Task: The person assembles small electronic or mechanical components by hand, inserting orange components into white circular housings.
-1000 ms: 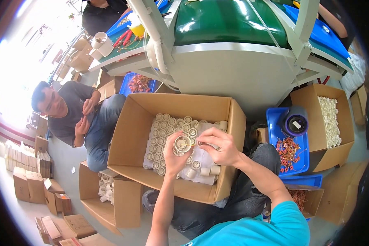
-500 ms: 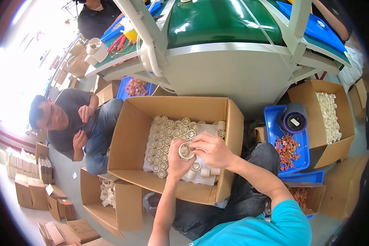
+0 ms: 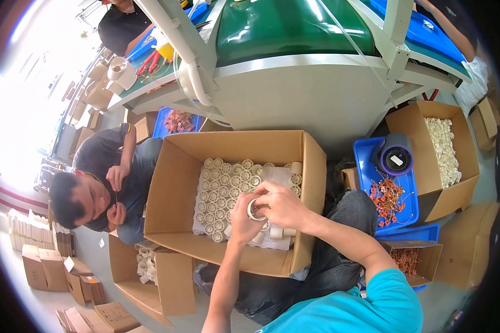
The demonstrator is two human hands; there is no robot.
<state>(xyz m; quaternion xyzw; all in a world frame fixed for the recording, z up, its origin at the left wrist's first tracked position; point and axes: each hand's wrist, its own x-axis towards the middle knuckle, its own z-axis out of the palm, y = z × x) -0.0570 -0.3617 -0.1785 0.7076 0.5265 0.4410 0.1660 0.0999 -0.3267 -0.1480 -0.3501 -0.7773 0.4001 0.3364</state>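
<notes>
My left hand [image 3: 240, 221] is wrapped round a short white plastic cylinder [image 3: 250, 210], its open end facing up. The fingers of my right hand [image 3: 286, 207] are pinched together and reach into that open end; anything between them is hidden. Both hands are over a large cardboard box [image 3: 222, 248] in front of me. Inside it, many similar white cylinders [image 3: 219, 186] stand upright in close rows on a pale sheet, and a few lie on their sides near the right wall.
To the right, a blue tray [image 3: 410, 208] bears a dark round device [image 3: 395, 158] and red-orange wired parts [image 3: 387, 198]. Beyond it stands a carton of white pieces [image 3: 443, 152]. A co-worker [image 3: 103, 177] sits at the left. A green-topped conveyor [image 3: 294, 28] stands ahead.
My right hand's fingers have moved deeper into the cylinder's open end, and the cylinder is tilted a little differently. The co-worker at the left has bent lower. The whole view has shifted slightly.
</notes>
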